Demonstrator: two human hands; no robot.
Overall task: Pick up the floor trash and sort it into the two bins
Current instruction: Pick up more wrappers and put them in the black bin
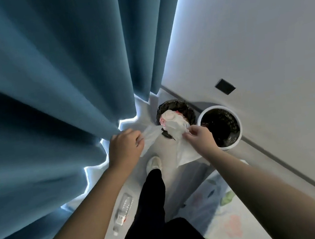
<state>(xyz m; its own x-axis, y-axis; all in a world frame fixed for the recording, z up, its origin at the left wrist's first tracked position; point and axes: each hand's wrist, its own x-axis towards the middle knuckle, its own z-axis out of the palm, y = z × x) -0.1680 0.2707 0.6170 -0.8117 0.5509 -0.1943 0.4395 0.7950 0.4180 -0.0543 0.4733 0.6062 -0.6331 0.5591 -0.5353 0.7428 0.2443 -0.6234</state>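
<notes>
I hold a thin white plastic bag [176, 128] stretched between both hands, just in front of the two bins. My left hand [125, 147] grips its left end. My right hand [199, 135] pinches the other end, and part of the bag hangs down below it. A black bin [188, 107] stands by the wall with crumpled white and red trash [169, 116] inside. Right of it is a white bin [237, 135] with a dark liner. A clear plastic bottle [123, 210] lies on the floor near my left forearm.
A blue curtain [45, 85] hangs along the left, reaching the floor. The white wall [263, 42] runs along the right with a dark socket plate [225, 86]. My leg and shoe [153, 164] stand before the bins. A floral rug [223, 211] covers the floor at lower right.
</notes>
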